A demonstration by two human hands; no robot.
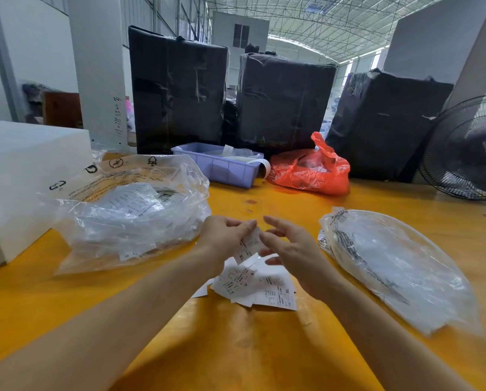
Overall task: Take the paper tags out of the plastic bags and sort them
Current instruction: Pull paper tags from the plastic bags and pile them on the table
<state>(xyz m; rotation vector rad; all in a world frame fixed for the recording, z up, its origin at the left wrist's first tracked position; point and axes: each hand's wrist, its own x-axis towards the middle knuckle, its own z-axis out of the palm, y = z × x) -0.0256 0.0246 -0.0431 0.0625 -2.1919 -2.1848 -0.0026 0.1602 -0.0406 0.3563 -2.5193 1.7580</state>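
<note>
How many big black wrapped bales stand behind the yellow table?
3. One black bale stands at the left behind the purple tray, one in the middle behind the red bag, one at the right beside the fan. More may be hidden behind them.

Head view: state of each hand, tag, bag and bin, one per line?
Left hand: pinching XL tag.
Right hand: open beside the tag.
Loose tags: heaped on table.
Left clear bag: holds tags.
Right clear bags: stacked flat.
Red bag: crumpled.
Purple bin: partly filled.
</note>
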